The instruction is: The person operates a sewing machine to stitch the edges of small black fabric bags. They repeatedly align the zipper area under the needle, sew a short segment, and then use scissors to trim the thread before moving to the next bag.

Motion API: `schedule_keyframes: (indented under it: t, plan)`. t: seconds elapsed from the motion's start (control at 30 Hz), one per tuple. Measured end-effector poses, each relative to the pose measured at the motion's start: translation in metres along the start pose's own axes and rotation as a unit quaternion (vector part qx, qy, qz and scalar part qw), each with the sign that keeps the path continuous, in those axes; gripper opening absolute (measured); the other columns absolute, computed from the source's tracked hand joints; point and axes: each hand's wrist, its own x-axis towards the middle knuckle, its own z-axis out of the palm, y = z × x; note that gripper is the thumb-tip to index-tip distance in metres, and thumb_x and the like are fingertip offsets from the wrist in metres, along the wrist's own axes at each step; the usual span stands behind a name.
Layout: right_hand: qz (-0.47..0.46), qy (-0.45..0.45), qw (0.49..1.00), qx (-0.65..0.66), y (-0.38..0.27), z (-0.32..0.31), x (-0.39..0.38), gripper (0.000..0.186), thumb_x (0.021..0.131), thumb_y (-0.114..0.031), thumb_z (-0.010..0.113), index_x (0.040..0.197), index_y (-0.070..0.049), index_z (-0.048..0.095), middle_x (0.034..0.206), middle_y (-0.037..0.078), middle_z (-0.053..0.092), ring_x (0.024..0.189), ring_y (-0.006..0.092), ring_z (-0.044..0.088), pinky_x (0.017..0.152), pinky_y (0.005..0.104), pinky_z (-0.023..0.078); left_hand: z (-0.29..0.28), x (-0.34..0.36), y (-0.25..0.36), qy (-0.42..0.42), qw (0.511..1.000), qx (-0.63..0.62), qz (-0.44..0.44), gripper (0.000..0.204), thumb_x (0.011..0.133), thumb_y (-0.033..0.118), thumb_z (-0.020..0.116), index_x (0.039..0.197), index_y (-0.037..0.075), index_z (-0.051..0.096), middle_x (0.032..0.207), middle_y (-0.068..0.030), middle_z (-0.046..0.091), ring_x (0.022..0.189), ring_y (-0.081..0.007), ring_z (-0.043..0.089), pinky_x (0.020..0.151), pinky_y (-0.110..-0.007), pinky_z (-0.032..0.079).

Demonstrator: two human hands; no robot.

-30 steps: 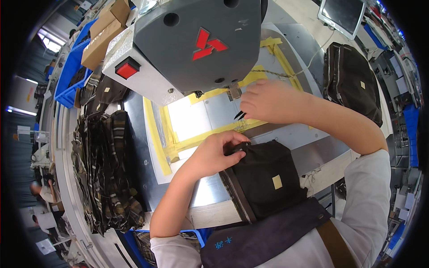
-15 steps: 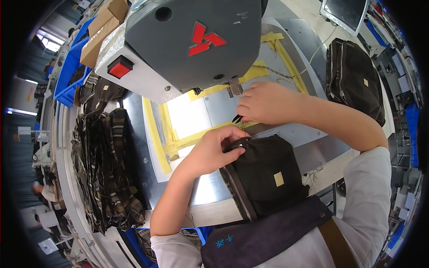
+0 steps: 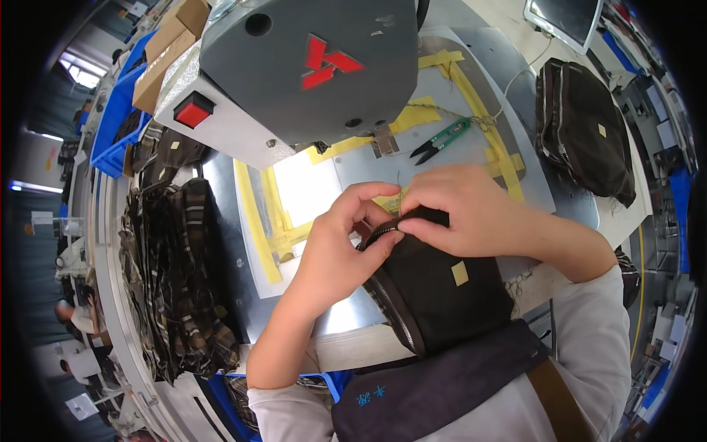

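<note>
A dark brown fabric bag (image 3: pixel 449 302) with a metal zipper and pale yellow tag lies at the front of the work table. My left hand (image 3: pixel 342 254) is closed on the bag's zippered top edge. My right hand (image 3: pixel 468 217) pinches the same corner beside it, thumb and forefinger close to my left thumb. A loose thread rises above the fingertips. Green thread snips (image 3: pixel 438 142) lie on the taped plate (image 3: pixel 353 168), beyond my right hand, below the grey machine head (image 3: pixel 309 103).
Plaid fabric pieces (image 3: pixel 177 280) are piled left. A blue bin (image 3: pixel 107 151) and cardboard boxes (image 3: pixel 169 51) stand upper left, a red button (image 3: pixel 193 110) on the machine. Another dark bag (image 3: pixel 582 129) and a screen (image 3: pixel 560 20) are at right. Co-workers (image 3: pixel 81 320) appear far left.
My right hand has come down and left onto the bag's corner. The snips, previously under it, now lie exposed on the plate farther back. My left hand and the bag have shifted slightly upward.
</note>
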Motion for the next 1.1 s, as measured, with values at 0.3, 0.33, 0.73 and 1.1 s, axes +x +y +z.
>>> schedule_keyframes:
  t: [0.3, 0.33, 0.73, 1.1]
  plan:
    - [0.171, -0.032, 0.959, 0.225, -0.005, 0.001, 0.009, 0.021, 0.088, -0.019, 0.069, 0.089, 0.001, 0.062, 0.077, 0.002, 0.06, 0.072, 0.0074, 0.052, 0.064, 0.0254, 0.042, -0.014, -0.005, 0.01, 0.0, 0.997, 0.073, -0.029, 0.012, 0.082, 0.006, 0.071, 0.088, 0.0, 0.063, 0.077, -0.0051, 0.059, 0.065, -0.0137, 0.051, 0.06, -0.026, 0.041]
    - [0.182, -0.04, 0.95, 0.249, -0.005, 0.002, 0.01, 0.02, 0.088, -0.019, 0.069, 0.088, 0.0, 0.062, 0.077, 0.002, 0.06, 0.072, 0.0072, 0.052, 0.064, 0.0255, 0.042, -0.015, -0.005, 0.011, 0.0, 0.997, 0.076, -0.029, 0.012, 0.082, 0.007, 0.071, 0.087, 0.0, 0.063, 0.077, -0.0056, 0.058, 0.064, -0.0146, 0.05, 0.059, -0.027, 0.04]
    - [-0.223, 0.133, 0.964, -0.054, -0.004, 0.013, -0.002, 0.015, 0.074, -0.008, 0.073, 0.084, -0.004, 0.064, 0.082, 0.003, 0.059, 0.067, 0.0165, 0.057, 0.06, 0.0271, 0.048, -0.013, -0.003, 0.003, 0.092, 0.951, 0.191, 0.227, 0.026, 0.063, -0.005, 0.075, 0.084, 0.006, 0.066, 0.081, -0.0057, 0.056, 0.073, -0.0201, 0.06, 0.061, -0.031, 0.048]
    - [-0.408, 0.219, 0.87, -0.17, -0.001, 0.019, -0.007, 0.014, 0.067, -0.004, 0.07, 0.081, -0.007, 0.068, 0.083, 0.001, 0.061, 0.067, 0.0144, 0.054, 0.061, 0.0272, 0.052, -0.012, -0.005, -0.008, 0.147, 0.869, 0.246, 0.404, 0.031, 0.06, 0.005, 0.083, 0.082, 0.012, 0.062, 0.077, -0.0028, 0.051, 0.061, -0.0157, 0.05, 0.053, -0.027, 0.037]
